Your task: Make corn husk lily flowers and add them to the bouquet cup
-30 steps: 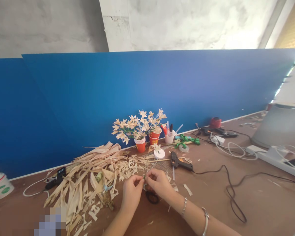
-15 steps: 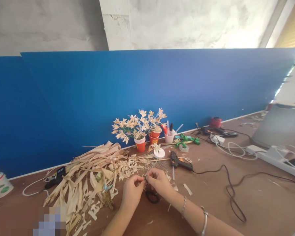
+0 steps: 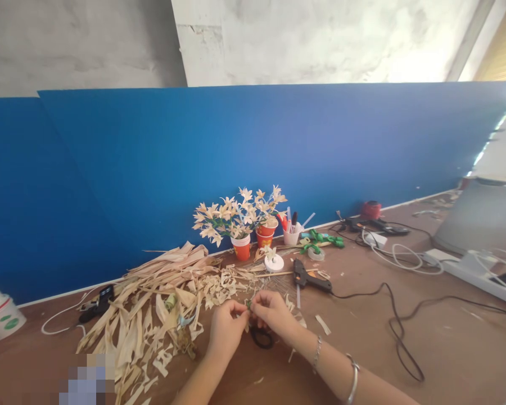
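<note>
My left hand and my right hand meet over the table, both closed in a pinch. Between their fingertips shows a small green piece; it is too small and too covered to tell its kind. A black loop, seemingly a scissors handle, lies under my right hand, the rest of it hidden. Pale dried husk strips are heaped beside my left hand. Beyond my hands, a pale husk flower rests at a round white lid-like object. A black glue gun lies past my right hand.
Husk flowers stand in red paper cups by the blue partition. A pen cup, green ribbon and tape roll sit behind. Cables and a power strip lie right; a white tub stands left.
Both hands stay pinched together at nearly the same spot, with only slight finger movement. The whole view has shifted a little; nothing else has visibly moved.
</note>
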Motion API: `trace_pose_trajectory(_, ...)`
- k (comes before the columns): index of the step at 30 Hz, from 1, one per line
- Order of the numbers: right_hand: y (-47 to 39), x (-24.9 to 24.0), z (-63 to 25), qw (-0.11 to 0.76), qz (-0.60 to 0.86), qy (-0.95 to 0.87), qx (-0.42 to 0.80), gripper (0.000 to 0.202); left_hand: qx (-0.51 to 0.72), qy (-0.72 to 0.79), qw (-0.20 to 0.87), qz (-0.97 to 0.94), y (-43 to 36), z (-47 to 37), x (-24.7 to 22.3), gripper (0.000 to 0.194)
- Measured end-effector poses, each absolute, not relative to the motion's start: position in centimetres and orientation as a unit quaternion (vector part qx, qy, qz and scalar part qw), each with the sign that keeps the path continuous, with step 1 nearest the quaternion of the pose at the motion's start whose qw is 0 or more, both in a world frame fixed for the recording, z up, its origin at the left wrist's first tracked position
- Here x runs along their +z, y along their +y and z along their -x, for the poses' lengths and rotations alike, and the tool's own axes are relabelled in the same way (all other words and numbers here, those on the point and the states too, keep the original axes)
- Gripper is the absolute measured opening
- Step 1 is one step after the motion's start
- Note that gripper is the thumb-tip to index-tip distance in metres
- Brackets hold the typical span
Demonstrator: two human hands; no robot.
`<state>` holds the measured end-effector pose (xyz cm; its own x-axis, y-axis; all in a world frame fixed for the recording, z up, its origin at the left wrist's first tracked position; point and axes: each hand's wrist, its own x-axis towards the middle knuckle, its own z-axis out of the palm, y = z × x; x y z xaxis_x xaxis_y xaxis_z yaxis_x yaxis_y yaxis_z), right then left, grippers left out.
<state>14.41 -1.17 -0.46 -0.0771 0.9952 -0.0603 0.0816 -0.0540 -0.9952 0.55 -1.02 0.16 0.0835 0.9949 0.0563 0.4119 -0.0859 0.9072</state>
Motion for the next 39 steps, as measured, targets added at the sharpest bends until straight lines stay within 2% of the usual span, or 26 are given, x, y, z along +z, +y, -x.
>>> trace_pose_trajectory(11, -1.3, -0.8, -14.2, 0.442, 0.519, -0.550, 0.483, 0.018, 0.382, 0.570, 0.338, -0.644, -1.0, -0.7, -0.2, 0.018)
trace_pose_trajectory(18, -1.0, -1.2, -14.6, 0.452, 0.504, -0.564, 0.474, 0.019, 0.421, 0.542, 0.407, -0.603, -0.8, -0.7, -0.6, 0.011)
trace_pose_trajectory(25, -0.6, -0.8, -15.0, 0.451, 0.502, -0.534, 0.509, 0.024, 0.442, 0.491, 0.510, -0.551, -0.5, -0.5, -0.1, 0.020)
trace_pose_trajectory(34, -0.8, -0.7, -15.2, 0.418, 0.498, -0.540, 0.534, 0.028, 0.390, 0.499, 0.511, -0.582, -0.6, -0.3, 0.3, 0.012)
trace_pose_trajectory(39, -0.8, 0.2, -15.5, 0.450, 0.476, -0.558, 0.509, 0.037, 0.423, 0.503, 0.507, -0.558, -0.5, -0.3, 0.2, 0.010)
